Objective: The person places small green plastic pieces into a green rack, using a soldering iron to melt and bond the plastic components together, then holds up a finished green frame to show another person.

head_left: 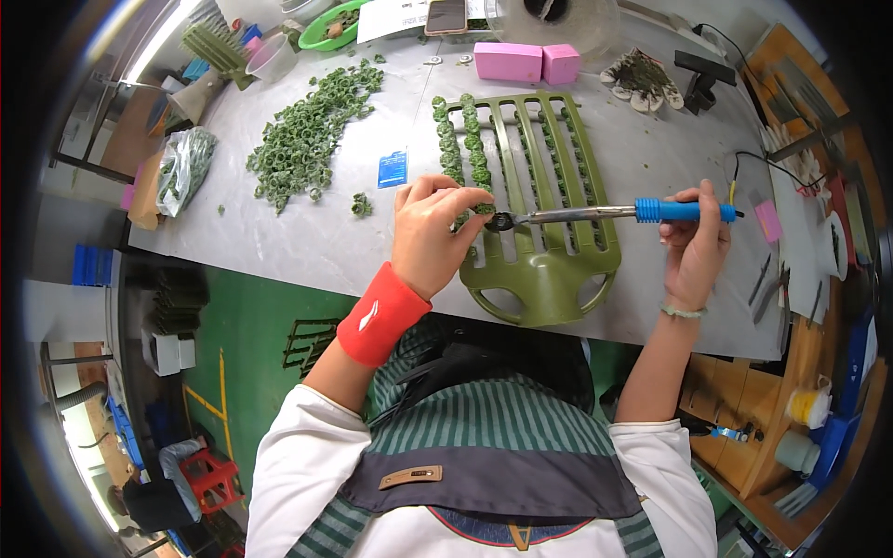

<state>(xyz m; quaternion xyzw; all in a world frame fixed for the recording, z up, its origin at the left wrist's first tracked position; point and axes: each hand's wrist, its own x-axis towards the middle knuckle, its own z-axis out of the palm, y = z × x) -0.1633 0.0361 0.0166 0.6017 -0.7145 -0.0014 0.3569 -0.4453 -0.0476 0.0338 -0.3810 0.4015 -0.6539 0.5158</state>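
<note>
Striped apron (484, 437) over white sleeves, lower centre, nearest the lens. Left of the work: clear bag of green pieces (183, 167) at the grey table (307, 242) edge; loose heap of small green rings (312, 130); blue card (393, 168). Left hand (430, 237), red wristband (381, 314), fingers bunched together and pinching a small green ring at the lower end of a filled row. Olive slatted rack (539, 214), flat on the table, two leftmost rows filled with rings, remaining rows bare. Soldering iron (614, 213), blue grip, metal shaft lying across the rack, tip touching or just beside the pinched ring. Right hand (696, 244), fingers curled shut around the blue grip, cord trailing right. Behind: two pink blocks (526, 62). Risk, as judged: the tip stands very close to the left fingertips, so a slip could burn skin; lingering heat could deform the ring or rack slat; the trailing cord could snag and jerk the tip.
</note>
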